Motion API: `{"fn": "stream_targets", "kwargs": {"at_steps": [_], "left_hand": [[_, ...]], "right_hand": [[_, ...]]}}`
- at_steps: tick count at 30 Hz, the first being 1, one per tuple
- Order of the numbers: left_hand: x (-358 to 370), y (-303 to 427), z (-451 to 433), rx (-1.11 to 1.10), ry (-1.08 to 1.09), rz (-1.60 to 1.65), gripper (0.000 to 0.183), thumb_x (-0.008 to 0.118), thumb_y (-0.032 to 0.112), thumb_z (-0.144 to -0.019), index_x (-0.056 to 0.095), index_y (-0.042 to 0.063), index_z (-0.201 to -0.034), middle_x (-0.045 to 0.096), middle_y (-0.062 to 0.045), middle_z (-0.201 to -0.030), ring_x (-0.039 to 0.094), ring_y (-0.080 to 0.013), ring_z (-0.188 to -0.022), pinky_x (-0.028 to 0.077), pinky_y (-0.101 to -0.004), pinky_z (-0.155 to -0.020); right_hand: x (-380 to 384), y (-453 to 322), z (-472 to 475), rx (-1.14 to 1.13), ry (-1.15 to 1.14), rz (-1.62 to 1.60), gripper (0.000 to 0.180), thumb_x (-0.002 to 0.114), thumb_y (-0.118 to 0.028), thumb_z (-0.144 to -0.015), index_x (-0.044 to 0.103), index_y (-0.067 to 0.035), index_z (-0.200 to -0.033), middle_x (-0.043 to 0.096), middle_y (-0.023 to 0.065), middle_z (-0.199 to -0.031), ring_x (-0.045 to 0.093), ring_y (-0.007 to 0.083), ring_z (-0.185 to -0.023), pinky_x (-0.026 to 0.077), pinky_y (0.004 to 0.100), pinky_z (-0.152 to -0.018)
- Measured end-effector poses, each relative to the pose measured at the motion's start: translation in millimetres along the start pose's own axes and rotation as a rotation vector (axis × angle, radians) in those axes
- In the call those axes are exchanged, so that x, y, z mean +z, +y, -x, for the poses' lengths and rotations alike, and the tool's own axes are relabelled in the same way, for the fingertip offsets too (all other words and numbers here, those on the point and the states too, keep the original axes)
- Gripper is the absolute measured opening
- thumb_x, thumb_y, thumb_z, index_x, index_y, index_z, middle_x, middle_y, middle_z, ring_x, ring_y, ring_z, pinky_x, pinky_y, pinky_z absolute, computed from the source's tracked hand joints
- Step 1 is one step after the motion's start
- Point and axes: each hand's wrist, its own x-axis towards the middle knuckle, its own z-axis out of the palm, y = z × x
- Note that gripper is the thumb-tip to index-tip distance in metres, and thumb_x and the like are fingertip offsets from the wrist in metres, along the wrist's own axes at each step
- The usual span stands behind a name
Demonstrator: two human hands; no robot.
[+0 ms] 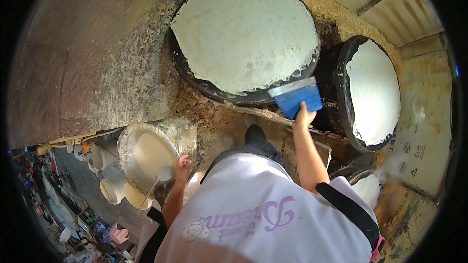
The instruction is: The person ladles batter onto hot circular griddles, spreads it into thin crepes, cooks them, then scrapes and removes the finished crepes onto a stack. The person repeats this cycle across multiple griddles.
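In my right hand (304, 117) is a wide blue scraper (298, 98) with a pale blade edge. Its blade is at the near right rim of a large round black griddle (175, 53), and I cannot tell whether it touches. A thin white sheet of batter (245, 36) covers most of this griddle, with a ragged edge. My left hand (183, 169) holds nothing, its fingers loosely bent beside a batter-crusted bucket (125, 153). Cream-coloured liquid batter (153, 155) stands inside it. A ladle (165, 173) lies by the bucket's near rim, its long handle pointing down-left.
A second black griddle (342, 76) with a white sheet (374, 91) stands to the right. Steam rises near a third white-covered surface (366, 190) at lower right. Pale buckets (111, 191) and a pink stool (119, 233) are at left. Flaky crumbs coat the ledge (204, 107).
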Motion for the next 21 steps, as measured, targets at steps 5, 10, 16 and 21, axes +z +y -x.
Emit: {"fn": "stream_targets", "kwargs": {"at_steps": [5,10,16,21], "left_hand": [[34,16,-15,-0.061,0.113,0.045,0.038,0.059,0.010,-0.084,0.048,0.005,-0.120,0.051,0.000,-0.082,0.051,-0.0094,-0.068,0.044,-0.0231,-0.057],[66,8,-7,-0.021,-0.026,0.153,0.040,0.061,0.006,-0.082,0.049,0.008,-0.120,0.051,-0.002,-0.086,0.052,-0.0109,-0.072,0.047,-0.0244,-0.059],[84,14,18,-0.107,0.057,-0.079,0.039,0.062,0.007,-0.082,0.051,0.005,-0.120,0.053,-0.004,-0.089,0.055,-0.0127,-0.071,0.049,-0.0257,-0.060],[69,6,29,-0.125,0.168,0.049,0.039,0.062,0.012,-0.082,0.052,0.005,-0.119,0.055,-0.004,-0.088,0.056,-0.0121,-0.067,0.048,-0.0249,-0.057]], "right_hand": [[55,-40,-189,-0.018,-0.099,0.239,0.040,0.066,-0.005,-0.076,0.053,0.005,-0.113,0.061,0.0137,-0.106,0.059,0.0239,-0.089,0.047,0.0372,-0.079],[164,-102,-314,-0.128,-0.262,0.742,0.046,0.075,-0.026,-0.071,0.062,0.008,-0.100,0.066,0.0167,-0.095,0.064,0.0283,-0.083,0.050,0.0383,-0.074],[242,-139,-368,-0.287,-0.493,1.325,0.060,0.073,-0.039,-0.072,0.059,0.008,-0.106,0.063,0.0231,-0.101,0.063,0.0305,-0.091,0.051,0.0435,-0.070],[152,-145,-327,-0.148,-0.718,1.151,0.055,0.078,-0.027,-0.070,0.058,0.003,-0.111,0.066,0.0149,-0.098,0.062,0.0208,-0.080,0.051,0.0348,-0.071]]}}
